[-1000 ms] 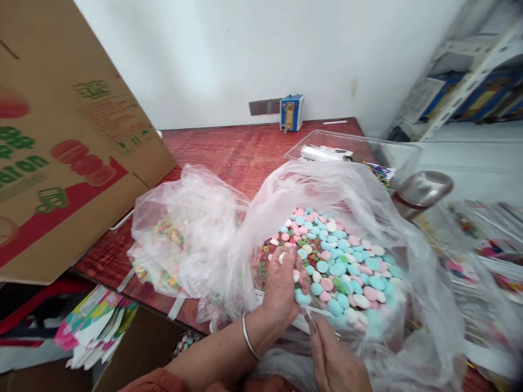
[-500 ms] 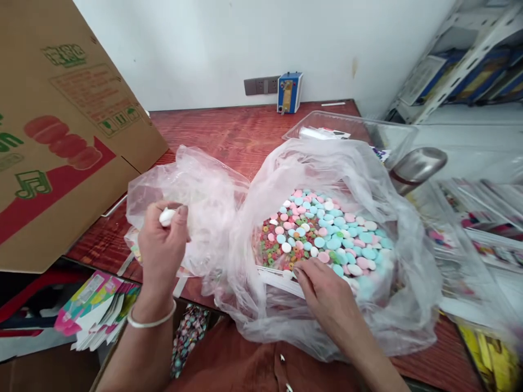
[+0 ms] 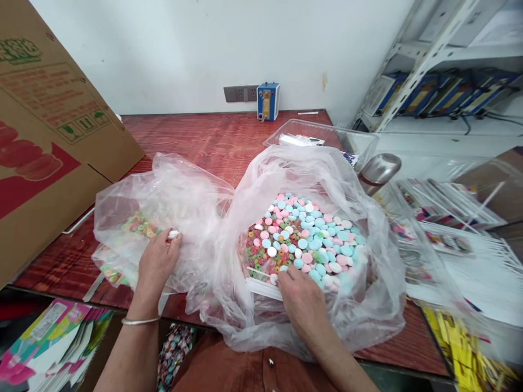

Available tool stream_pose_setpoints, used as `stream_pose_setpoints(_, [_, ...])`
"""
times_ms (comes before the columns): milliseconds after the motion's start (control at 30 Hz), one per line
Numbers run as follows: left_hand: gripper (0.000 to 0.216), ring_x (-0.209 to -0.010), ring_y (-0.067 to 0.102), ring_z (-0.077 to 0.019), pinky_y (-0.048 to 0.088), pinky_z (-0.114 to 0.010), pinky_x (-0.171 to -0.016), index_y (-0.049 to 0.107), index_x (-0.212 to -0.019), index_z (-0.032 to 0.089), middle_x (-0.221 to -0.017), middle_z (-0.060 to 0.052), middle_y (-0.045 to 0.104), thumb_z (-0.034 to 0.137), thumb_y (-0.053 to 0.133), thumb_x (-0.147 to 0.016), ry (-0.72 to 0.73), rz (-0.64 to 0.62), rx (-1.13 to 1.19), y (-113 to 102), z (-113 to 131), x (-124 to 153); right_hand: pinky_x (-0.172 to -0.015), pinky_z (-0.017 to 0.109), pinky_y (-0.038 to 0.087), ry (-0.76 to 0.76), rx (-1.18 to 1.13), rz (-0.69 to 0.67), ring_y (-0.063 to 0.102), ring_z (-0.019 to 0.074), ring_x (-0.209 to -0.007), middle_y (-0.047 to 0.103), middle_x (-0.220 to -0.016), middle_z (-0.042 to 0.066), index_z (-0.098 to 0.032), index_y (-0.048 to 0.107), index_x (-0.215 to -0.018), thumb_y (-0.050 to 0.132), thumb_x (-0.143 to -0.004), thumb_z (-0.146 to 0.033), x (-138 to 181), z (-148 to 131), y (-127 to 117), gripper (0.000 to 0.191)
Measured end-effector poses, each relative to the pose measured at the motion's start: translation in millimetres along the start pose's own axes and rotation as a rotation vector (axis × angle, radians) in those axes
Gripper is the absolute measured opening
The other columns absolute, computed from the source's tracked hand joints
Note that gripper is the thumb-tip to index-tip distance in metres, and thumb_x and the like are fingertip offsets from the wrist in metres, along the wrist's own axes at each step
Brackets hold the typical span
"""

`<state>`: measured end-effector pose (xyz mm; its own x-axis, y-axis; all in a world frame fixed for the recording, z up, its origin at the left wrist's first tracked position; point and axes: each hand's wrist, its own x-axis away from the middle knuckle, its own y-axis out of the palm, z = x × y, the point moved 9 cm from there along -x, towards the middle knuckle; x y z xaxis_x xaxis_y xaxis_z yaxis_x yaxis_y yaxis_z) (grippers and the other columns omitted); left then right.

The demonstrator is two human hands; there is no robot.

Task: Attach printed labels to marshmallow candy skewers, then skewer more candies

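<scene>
Counter [image 3: 212, 136]: dark red wood-grain top, glossy, running back to a white wall.

Cardboard box [image 3: 44, 141]: large, brown, matte, tilted at far left, printed with red shapes and green marks; one corner rests on the counter.

Large plastic bag [image 3: 327, 179]: thin, cloudy, crinkled film, mouth rolled open, sitting at the counter's near edge. Inside, a heap of candies [image 3: 314, 239]: smooth round discs in pale blue, pink and white, with small multicoloured rings along the left side.

Second plastic bag [image 3: 163, 190]: same wrinkled film, slumped flat just left of the first, touching it; ring-shaped candies show dimly through it.

Clear plastic tray [image 3: 327, 133]: rigid, rectangular, behind the large bag. Beside it a steel flask [image 3: 379, 170], rounded top, lying tilted. Flat printed packets [image 3: 449, 201] spread to the right.

Right hand [image 3: 300, 294]: inside the large bag's mouth, palm down, fingers curled into the near edge of the candy heap, touching the discs; whether any are pinched I cannot tell.

Left hand [image 3: 157, 261]: resting on the second bag, fingertips closed on a small white candy [image 3: 173, 234]; a thin silver bangle [image 3: 141, 321] circles the wrist.

Blue device [image 3: 267, 101]: small, boxy, standing against the wall by a grey socket.
</scene>
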<state>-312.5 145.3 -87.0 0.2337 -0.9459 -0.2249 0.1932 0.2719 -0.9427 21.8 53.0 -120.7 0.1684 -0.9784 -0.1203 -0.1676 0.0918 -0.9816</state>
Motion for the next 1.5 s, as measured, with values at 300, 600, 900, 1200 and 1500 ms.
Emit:
stream_pose_setpoints(300, [0.023,-0.065,0.062,-0.0162,0.051,-0.027,-0.064,0.073,-0.098,0.019,-0.075,-0.003,0.069,0.036,0.068,-0.082,-0.002,-0.205,0.945,-14.8,129.9,70.3,-0.066,0.022,0.045,0.069,-0.492,0.206,0.064,0.0132,-0.074,0.064,-0.085,0.002,-0.020,0.068,-0.092,0.045,-0.101,-0.027,18.0,32.1,-26.8,0.026])
stream_pose_setpoints(600, [0.007,-0.069,0.065,-0.0166,0.051,-0.027,-0.068,0.078,-0.080,0.020,-0.073,-0.004,0.071,0.025,0.072,-0.078,0.177,-0.617,1.362,7.2,219.8,104.6,-0.083,0.030,0.052,0.039,-0.871,0.372,0.064,0.0177,-0.091,0.068,-0.095,0.005,-0.023,0.066,-0.104,0.048,-0.098,-0.023,27.2,29.3,-48.1,0.018])
stream_pose_setpoints(900, [0.029,-0.093,0.064,-0.0219,0.050,-0.036,-0.087,0.074,-0.097,0.022,-0.097,-0.008,0.071,0.008,0.051,-0.087,0.529,-0.325,0.677,51.1,263.2,51.8,-0.036,0.013,0.015,0.795,-1.805,0.311,0.023,0.0024,-0.041,0.036,-0.056,-0.011,-0.020,0.056,-0.083,0.079,-0.071,-0.055,23.5,95.8,-6.3,0.044])
stream_pose_setpoints(1200, [0.018,-0.094,0.058,-0.0267,0.045,-0.042,-0.088,0.064,-0.082,0.019,-0.091,-0.009,0.065,0.005,0.052,-0.081,0.691,-0.331,0.378,87.5,280.7,56.3,-0.041,0.019,0.025,0.640,-1.380,0.135,0.031,0.0073,-0.044,0.037,-0.056,-0.009,-0.021,0.054,-0.079,0.056,-0.087,-0.060,21.7,108.4,6.3,0.041])
stream_pose_setpoints(1500, [0.034,-0.066,0.065,-0.0151,0.051,-0.026,-0.061,0.069,-0.110,0.018,-0.083,-0.003,0.071,0.036,0.069,-0.081,-0.108,-0.515,1.063,101.4,220.1,41.0,-0.059,0.026,0.032,0.359,-0.540,0.118,0.057,0.0166,-0.068,0.064,-0.082,0.005,-0.020,0.065,-0.082,0.049,-0.089,-0.013,-88.7,85.0,-7.8,0.018])
